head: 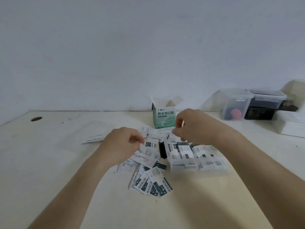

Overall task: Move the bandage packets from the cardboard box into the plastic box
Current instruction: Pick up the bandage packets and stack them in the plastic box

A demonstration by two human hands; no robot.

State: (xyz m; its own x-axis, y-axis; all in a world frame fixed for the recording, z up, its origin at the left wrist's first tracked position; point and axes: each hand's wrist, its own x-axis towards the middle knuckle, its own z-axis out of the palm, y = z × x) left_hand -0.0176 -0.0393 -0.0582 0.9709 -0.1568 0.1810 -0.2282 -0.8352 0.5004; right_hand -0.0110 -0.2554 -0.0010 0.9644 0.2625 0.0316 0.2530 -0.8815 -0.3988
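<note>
left hand [123, 143] grip pinching bandage packets [148, 153], right hand [191, 127] curled by plastic box [186, 162] — hold unclear

The cardboard box [163, 119] stands upright at the far side of the table [49, 162]. It is pale green and white with printed characters on the front, and its top flaps are open. Nearer to me, on my right, sits the plastic box [198, 165], clear, low and rectangular, with no lid on. Bandage packets stand packed on edge in rows inside it, showing through the front wall. More bandage packets [149, 180] lie loose in a messy heap just left of the plastic box, overlapping at all angles. They are flat and white with dark green panels. The heap spreads from just in front of the cardboard box down towards me, and the nearest few are fanned out, print up.
</note>
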